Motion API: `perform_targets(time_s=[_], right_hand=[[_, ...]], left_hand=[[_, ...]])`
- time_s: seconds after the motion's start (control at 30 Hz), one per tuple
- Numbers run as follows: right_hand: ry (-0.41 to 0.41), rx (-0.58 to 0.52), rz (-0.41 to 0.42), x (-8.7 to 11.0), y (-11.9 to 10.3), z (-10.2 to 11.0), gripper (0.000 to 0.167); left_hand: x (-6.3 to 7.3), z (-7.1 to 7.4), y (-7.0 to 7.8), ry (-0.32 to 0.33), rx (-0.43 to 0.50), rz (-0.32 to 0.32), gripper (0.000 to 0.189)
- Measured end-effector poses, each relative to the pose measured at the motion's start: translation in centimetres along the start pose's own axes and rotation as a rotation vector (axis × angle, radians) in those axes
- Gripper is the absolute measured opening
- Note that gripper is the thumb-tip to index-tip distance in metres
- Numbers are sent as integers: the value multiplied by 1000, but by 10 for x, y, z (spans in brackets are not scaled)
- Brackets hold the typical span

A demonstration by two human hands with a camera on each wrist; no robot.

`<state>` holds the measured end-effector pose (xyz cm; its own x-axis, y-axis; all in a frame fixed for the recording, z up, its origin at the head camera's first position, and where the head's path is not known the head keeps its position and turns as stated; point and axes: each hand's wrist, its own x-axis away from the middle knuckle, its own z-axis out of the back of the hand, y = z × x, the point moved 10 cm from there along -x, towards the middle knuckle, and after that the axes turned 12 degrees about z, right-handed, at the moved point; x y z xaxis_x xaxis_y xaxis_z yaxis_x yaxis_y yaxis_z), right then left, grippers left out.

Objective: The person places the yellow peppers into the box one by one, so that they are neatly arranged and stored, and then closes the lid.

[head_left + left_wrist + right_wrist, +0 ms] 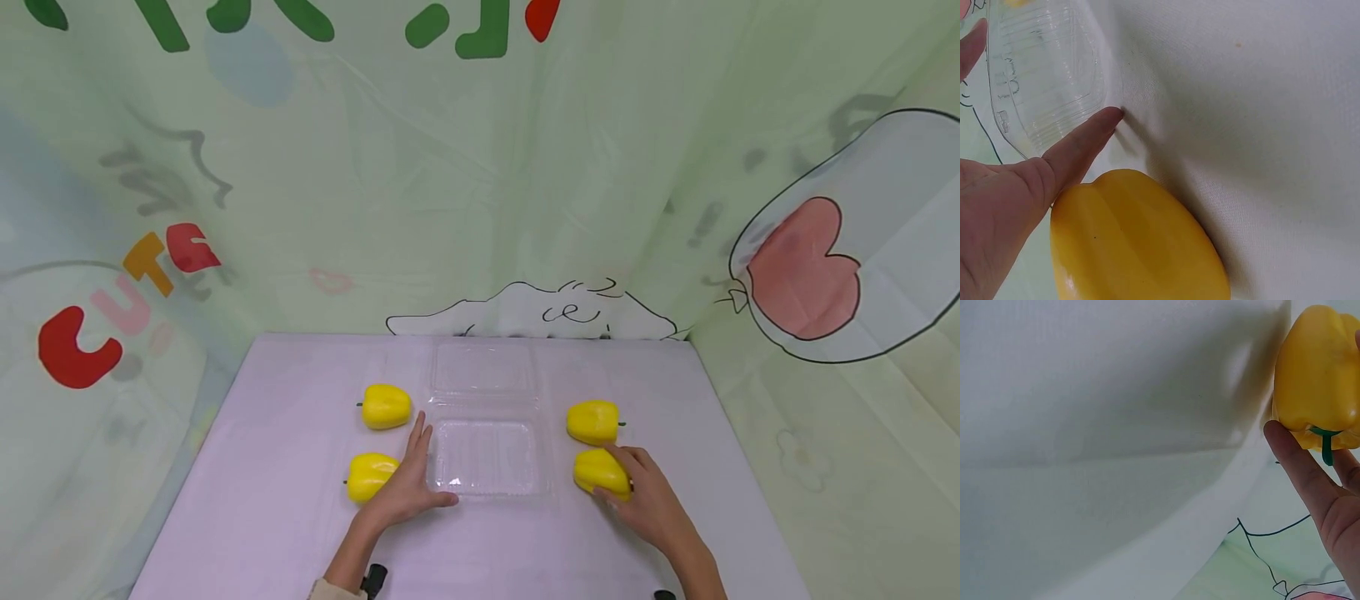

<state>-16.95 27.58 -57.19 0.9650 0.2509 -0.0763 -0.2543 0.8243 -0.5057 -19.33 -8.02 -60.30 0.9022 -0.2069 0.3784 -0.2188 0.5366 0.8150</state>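
Note:
In the head view a clear plastic clamshell box (487, 458) lies unfolded on the table, its lid (482, 369) towards the back. My left hand (405, 492) is beside the box's left edge, fingers extended and thumb spread at its near left corner. A yellow bell pepper (1135, 244) sits just left of that hand, partly covered by it in the head view. My right hand (648, 508) grips another yellow bell pepper (600, 471) between thumb and fingers, right of the box. The right wrist view shows its green stem (1327, 447) facing the palm.
One more yellow bell pepper (386, 407) lies at the back left, and another (592, 422) directly behind the gripped one. A pale cloth (247, 500) covers the table. Printed curtains (450, 192) enclose the back and sides.

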Motion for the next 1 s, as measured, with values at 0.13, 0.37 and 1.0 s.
perform_targets(time_s=[0.13, 0.37, 1.0], right_hand=[[-6, -13, -8, -1, -3, 2, 74], [16, -25, 8, -2, -10, 9, 72], [71, -53, 64, -7, -31, 23, 74]], left_hand=[[0, 0, 1, 3, -1, -1, 127], [1, 1, 2, -2, 7, -5, 127], [1, 1, 4, -6, 7, 2, 128]])
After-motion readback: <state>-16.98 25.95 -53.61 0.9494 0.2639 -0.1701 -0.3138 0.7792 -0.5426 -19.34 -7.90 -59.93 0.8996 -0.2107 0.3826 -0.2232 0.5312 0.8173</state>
